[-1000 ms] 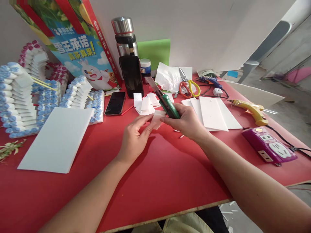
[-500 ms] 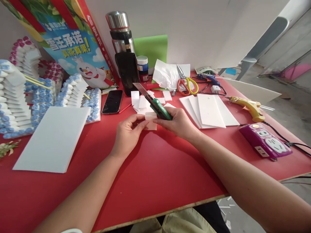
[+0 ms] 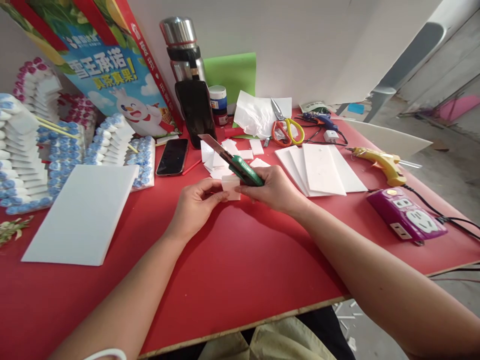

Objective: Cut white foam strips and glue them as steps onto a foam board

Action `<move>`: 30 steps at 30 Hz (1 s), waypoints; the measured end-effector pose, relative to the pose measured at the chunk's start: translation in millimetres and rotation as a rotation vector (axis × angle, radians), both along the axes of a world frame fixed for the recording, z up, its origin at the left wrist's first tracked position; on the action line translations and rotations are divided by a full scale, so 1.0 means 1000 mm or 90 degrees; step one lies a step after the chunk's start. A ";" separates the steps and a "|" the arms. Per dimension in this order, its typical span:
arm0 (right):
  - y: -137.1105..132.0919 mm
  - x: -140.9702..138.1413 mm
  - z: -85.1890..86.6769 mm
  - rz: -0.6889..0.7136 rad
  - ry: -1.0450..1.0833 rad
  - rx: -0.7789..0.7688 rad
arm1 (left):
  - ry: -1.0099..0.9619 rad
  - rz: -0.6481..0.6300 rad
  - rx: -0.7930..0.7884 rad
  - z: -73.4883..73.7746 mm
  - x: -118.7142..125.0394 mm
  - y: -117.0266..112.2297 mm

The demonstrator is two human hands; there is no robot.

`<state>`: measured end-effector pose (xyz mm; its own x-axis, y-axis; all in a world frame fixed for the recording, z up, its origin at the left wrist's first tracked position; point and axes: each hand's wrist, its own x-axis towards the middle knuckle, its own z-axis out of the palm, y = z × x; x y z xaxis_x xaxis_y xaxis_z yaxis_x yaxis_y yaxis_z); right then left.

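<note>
Between the fingertips of my left hand (image 3: pixel 197 206) is a small white rectangular piece (image 3: pixel 231 188), apparently foam board, pinched at its left side. My right hand (image 3: pixel 279 191) is closed around a green utility knife (image 3: pixel 245 170). Its blade is extended and points up and to the left, away from the piece. The right thumb and fingers also touch the right edge of the piece. Just beyond the hands lie several small white cut pieces (image 3: pixel 245 154), and right of them a few larger white sheets (image 3: pixel 324 170).
A white board stack (image 3: pixel 80 215) lies at left, near blue-and-white layered models (image 3: pixel 65 150). Behind are a phone (image 3: pixel 172 157), a steel flask (image 3: pixel 180 40) and scissors (image 3: pixel 288 131). A yellow glue gun (image 3: pixel 382 162) and purple power strip (image 3: pixel 407 215) sit at right.
The white piece, earlier seen as an upper strip over a lower part, now shows one flatter face. The knife has dipped slightly leftward with my right hand. The view has shifted a little.
</note>
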<state>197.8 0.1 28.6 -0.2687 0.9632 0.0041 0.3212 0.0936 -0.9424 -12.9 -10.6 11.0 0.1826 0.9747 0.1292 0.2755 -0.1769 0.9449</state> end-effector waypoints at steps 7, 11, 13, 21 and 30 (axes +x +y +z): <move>-0.001 0.000 0.000 0.026 -0.005 0.016 | -0.003 -0.018 -0.012 0.000 -0.002 0.002; -0.001 0.001 0.006 -0.009 0.001 0.006 | 0.039 -0.012 0.010 0.002 0.002 -0.003; -0.001 0.004 0.009 -0.025 0.021 0.010 | 0.064 -0.030 0.031 0.006 0.006 -0.007; 0.006 0.015 0.003 0.081 0.113 -0.123 | 0.030 -0.077 0.006 0.017 0.007 -0.015; 0.015 0.027 0.005 0.104 0.356 -0.337 | -0.357 -0.165 -0.253 0.023 0.001 -0.013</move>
